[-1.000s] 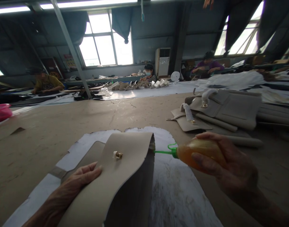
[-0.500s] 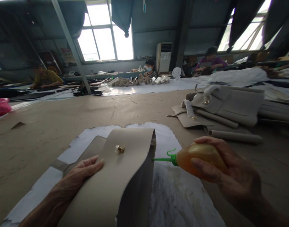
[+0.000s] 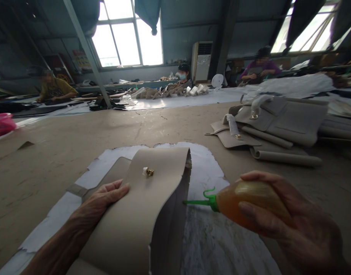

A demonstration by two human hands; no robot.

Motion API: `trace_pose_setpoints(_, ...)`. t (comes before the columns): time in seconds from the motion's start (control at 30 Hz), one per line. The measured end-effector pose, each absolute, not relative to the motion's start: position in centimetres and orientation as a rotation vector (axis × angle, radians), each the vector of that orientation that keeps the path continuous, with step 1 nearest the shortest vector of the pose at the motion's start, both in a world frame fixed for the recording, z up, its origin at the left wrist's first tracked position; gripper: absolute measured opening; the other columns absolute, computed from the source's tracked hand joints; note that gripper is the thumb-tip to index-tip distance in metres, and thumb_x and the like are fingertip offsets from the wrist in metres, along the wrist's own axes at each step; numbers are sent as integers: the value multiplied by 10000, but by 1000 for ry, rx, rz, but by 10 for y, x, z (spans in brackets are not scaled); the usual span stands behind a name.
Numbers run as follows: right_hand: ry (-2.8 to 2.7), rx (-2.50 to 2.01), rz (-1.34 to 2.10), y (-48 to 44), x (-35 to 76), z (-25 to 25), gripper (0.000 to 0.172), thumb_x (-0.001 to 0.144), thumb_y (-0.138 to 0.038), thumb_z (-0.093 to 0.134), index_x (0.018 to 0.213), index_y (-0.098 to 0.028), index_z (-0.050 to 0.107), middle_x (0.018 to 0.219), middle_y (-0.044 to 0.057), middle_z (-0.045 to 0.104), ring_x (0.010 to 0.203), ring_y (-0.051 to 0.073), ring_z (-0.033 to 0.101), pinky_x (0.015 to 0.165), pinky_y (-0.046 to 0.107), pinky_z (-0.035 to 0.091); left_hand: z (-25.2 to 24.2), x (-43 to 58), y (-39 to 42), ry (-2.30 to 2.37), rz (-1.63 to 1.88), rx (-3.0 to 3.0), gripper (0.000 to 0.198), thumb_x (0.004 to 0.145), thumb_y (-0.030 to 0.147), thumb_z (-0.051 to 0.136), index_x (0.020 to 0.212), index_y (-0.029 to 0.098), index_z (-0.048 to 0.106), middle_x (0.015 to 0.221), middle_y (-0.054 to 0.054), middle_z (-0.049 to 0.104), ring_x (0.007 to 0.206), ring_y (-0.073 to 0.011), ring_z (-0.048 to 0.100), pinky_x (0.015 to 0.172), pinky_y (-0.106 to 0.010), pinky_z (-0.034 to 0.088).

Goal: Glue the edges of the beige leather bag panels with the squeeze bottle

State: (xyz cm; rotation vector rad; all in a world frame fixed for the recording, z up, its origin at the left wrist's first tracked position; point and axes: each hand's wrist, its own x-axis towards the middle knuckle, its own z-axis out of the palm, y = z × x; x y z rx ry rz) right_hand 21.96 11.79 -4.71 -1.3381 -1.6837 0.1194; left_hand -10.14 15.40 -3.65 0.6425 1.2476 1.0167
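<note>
A beige leather bag flap (image 3: 152,198) with a small gold clasp (image 3: 149,172) arches up over a white paper sheet (image 3: 210,236) on the workbench. My left hand (image 3: 102,200) lies flat on the flap's left side, fingers stretched out, pressing it down. My right hand (image 3: 290,221) is wrapped round an amber squeeze bottle (image 3: 244,204). Its green nozzle (image 3: 197,202) points left and its tip touches the flap's right edge.
A pile of beige bag pieces and rolled straps (image 3: 278,126) lies at the right. A pink tub (image 3: 2,125) sits at the far left edge. Three seated people (image 3: 182,78) work at far tables under windows. The brown bench top (image 3: 78,141) stretches ahead.
The bottle nozzle has slid down along the flap's right edge toward me. The view has tilted slightly downward. My left hand stays on the flap.
</note>
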Motion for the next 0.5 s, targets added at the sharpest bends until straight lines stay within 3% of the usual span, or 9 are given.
trace_pose_setpoints(0.23,-1605,-1371,158,108,212,-49,273,733,-480,690,966,-352,629,791,-69,707,556,152,669,452,184,532,-41,-108,158,1204,1000,612,94,750,96,687,812,157,725,674,-87,698,496,-183,636,459,-236,539)
trace_pose_setpoints(0.5,-1515,-1592,74,91,205,-47,383,703,-613,587,931,-313,659,738,20,678,576,239,652,406,291,516,-39,-106,156,1227,1008,651,126,772,83,646,875,115,712,687,-95,694,510,-193,644,463,-246,547)
